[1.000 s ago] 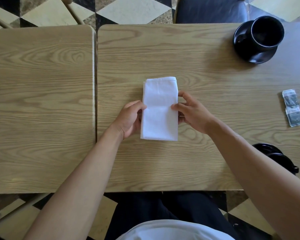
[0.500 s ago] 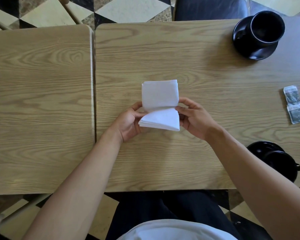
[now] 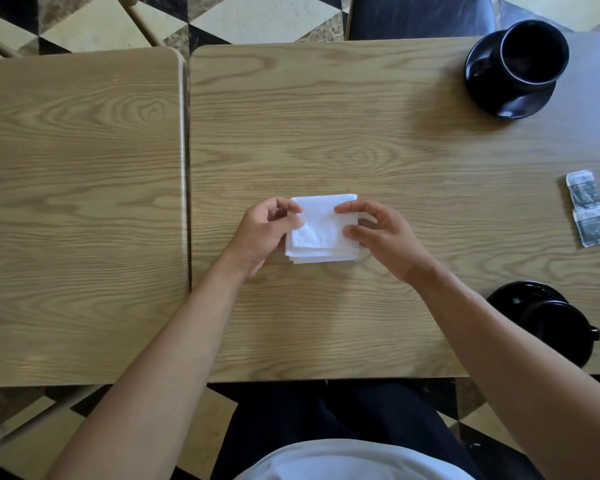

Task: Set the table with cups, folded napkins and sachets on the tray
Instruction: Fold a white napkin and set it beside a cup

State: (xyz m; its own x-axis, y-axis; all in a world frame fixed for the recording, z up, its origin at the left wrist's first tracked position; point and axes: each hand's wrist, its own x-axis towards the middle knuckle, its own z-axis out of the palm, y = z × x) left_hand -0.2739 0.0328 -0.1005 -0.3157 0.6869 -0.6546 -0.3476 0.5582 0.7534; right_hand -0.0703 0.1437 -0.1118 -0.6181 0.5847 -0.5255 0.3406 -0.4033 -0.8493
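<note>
A white napkin (image 3: pixel 323 230) lies folded into a small square on the wooden table (image 3: pixel 361 140). My left hand (image 3: pixel 262 233) pinches its left edge with curled fingers. My right hand (image 3: pixel 381 233) pinches its right edge between thumb and fingertips. A black cup on a black saucer (image 3: pixel 520 67) stands at the far right corner. A second black cup and saucer (image 3: pixel 548 317) sits at the near right, partly behind my right forearm. Two sachets (image 3: pixel 587 213) lie end to end near the right edge.
A second wooden table (image 3: pixel 80 202) butts against the left side with a narrow gap between. A dark chair seat (image 3: pixel 420 15) stands beyond the far edge. The floor has a black and cream tile pattern. No tray is in view.
The long napkin strip has been folded in half, its far end brought down toward me, and now lies as a compact square. Both hands shifted with it.
</note>
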